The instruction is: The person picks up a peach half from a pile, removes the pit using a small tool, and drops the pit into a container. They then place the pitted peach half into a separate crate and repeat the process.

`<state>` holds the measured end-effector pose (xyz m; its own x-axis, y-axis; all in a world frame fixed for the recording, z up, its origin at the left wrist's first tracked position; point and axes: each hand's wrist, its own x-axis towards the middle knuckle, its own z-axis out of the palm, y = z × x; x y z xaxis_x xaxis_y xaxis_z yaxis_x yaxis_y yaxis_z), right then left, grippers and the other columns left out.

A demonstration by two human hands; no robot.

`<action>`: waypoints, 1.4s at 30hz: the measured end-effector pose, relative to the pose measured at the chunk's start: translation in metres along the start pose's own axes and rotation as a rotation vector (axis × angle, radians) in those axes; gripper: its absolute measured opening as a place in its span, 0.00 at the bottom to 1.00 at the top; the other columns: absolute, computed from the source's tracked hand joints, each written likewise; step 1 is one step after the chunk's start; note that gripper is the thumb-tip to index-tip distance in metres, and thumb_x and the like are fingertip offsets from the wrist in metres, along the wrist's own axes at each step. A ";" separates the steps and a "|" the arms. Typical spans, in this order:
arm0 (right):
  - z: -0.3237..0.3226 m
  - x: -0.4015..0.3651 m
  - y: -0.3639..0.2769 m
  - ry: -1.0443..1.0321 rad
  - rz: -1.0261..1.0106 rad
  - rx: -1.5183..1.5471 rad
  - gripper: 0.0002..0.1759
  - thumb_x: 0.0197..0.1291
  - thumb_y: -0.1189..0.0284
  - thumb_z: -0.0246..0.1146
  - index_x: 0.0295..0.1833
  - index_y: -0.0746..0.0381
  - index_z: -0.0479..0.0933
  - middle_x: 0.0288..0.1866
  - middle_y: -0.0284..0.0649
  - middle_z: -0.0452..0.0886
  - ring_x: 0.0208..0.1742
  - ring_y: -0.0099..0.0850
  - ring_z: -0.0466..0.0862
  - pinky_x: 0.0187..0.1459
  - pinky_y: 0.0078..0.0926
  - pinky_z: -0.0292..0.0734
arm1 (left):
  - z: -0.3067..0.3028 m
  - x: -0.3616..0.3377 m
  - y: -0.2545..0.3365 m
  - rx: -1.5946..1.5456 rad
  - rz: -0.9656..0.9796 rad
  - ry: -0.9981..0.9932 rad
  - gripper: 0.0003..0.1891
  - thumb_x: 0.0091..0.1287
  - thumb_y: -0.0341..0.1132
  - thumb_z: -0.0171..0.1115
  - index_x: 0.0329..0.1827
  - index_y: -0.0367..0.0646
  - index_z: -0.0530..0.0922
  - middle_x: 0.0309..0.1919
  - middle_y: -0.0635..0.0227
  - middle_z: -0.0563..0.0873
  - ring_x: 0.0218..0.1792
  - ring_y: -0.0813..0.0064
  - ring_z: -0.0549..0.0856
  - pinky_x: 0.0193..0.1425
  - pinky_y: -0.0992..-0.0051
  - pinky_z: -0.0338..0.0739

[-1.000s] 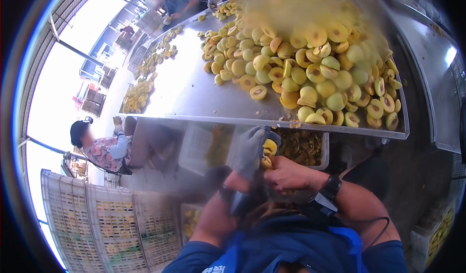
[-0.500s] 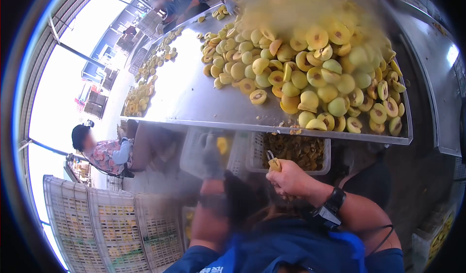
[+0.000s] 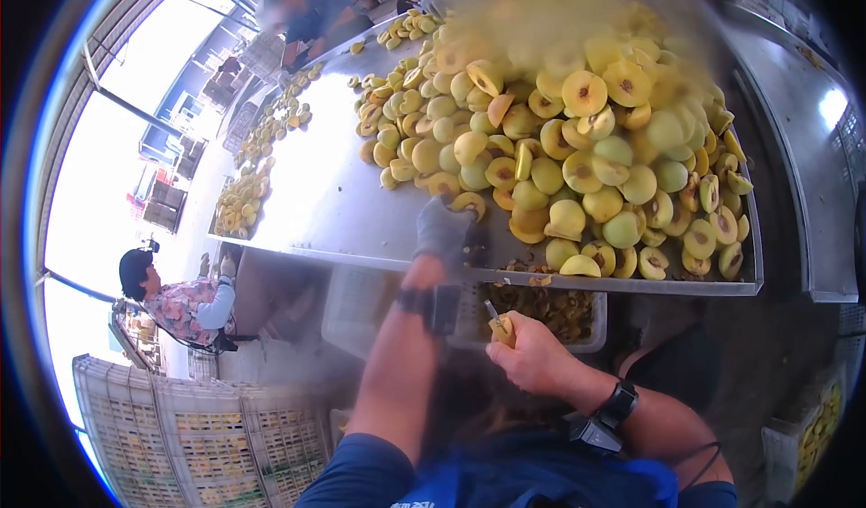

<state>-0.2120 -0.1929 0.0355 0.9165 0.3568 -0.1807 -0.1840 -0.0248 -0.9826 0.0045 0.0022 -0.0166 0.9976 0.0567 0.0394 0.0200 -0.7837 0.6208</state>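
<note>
My left hand (image 3: pixel 444 228), in a grey glove, reaches over the metal table's front edge and touches a cut peach half (image 3: pixel 469 203) beside the big pile. Blur hides how its fingers lie. In my bare right hand (image 3: pixel 532 355), closed in front of my body, is a pitting tool (image 3: pixel 502 327) with a short wooden handle and a metal tip pointing up. The peach halves (image 3: pixel 564 215) are yellow-green, many lying cut side up with brown centres. A white crate (image 3: pixel 361 305) and a crate of brown scraps (image 3: pixel 591 332) sit below the table edge.
The steel table (image 3: pixel 338 210) has a raised front rim and smaller groups of halves (image 3: pixel 242 203) at the left. A co-worker (image 3: pixel 189 305) sits at the left; another person (image 3: pixel 316 12) is at the far side. Stacked crates (image 3: pixel 194 436) stand lower left. Haze blurs the pile's top.
My left hand has moved from above the white crate, where a yellow piece was beside it, up and forward to the peach half on the table. My right hand still holds the tool.
</note>
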 end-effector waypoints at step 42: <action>-0.024 -0.006 -0.019 -0.019 0.033 -0.063 0.16 0.64 0.72 0.65 0.53 0.72 0.77 0.51 0.63 0.85 0.58 0.58 0.84 0.58 0.47 0.79 | -0.014 -0.187 0.070 -1.141 -0.117 -0.073 0.19 0.74 0.34 0.57 0.63 0.31 0.79 0.50 0.61 0.85 0.45 0.72 0.85 0.49 0.75 0.82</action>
<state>-0.2057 -0.2171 0.0544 0.9032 0.3729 -0.2124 -0.1905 -0.0951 -0.9771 -0.1814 -0.0550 0.0301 0.9958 0.0266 -0.0876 0.0785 0.2432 0.9668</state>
